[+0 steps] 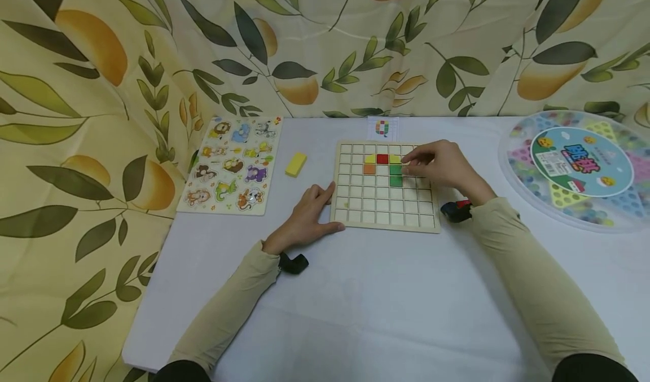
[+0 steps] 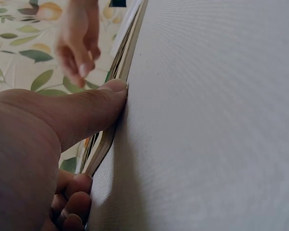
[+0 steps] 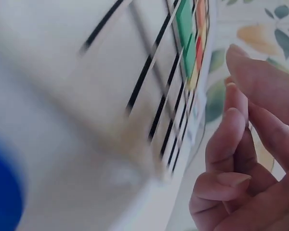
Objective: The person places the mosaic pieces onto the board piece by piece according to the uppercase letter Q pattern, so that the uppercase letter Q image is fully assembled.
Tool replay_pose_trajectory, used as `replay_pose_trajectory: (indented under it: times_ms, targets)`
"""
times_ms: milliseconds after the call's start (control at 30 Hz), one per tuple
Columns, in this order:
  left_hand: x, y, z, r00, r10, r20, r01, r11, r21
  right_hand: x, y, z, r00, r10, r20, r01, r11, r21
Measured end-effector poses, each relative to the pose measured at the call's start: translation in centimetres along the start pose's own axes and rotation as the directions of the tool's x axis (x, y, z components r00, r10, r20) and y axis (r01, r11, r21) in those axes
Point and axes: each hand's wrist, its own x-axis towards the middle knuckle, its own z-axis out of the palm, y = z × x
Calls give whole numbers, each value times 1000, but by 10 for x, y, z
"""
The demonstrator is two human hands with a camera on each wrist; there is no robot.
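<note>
A wooden grid board [image 1: 376, 201] lies on the white table. Set in its upper cells are a red tile [image 1: 382, 159] between two yellow ones, an orange tile [image 1: 369, 169], and two green tiles [image 1: 396, 181] one below the other. My left hand [image 1: 304, 217] holds the board's near left corner, thumb [image 2: 94, 108] along the near edge and fingers at the left edge. Over the board's right part hovers my right hand [image 1: 444, 166], fingertips beside the green tiles. In the right wrist view its thumb and forefinger are slightly apart, with nothing visible between them.
A small card [image 1: 382, 128] with a coloured pattern lies behind the board. To the left are a yellow block [image 1: 295, 165] and an animal picture board [image 1: 233, 165]. A large round clear case [image 1: 574, 204] of coloured pieces sits at right. Fruit-patterned cloth hangs behind.
</note>
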Motion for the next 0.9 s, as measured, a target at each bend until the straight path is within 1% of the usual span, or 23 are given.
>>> replay_pose_trajectory:
  times_ms: [133, 433, 600, 733, 900]
  targets:
    - [0, -1, -1, 1000, 4, -2, -4, 1000, 8, -15, 15, -13, 998, 55, 0, -55, 998, -33]
    - [0, -1, 1, 1000, 3, -3, -2, 1000, 3, -49, 56, -39, 991, 130, 1, -130, 986, -107]
    - [0, -2, 3, 1000, 2, -2, -2, 1000, 8, -67, 71, -52, 991, 134, 18, -130, 981, -143]
    - [0, -1, 2, 1000, 2, -5, -2, 1000, 6, -76, 76, -55, 990, 136, 34, -129, 978, -163]
    - [0, 0, 2, 1000, 11, -6, -11, 1000, 4, -79, 82, -51, 989, 142, 45, -133, 977, -165]
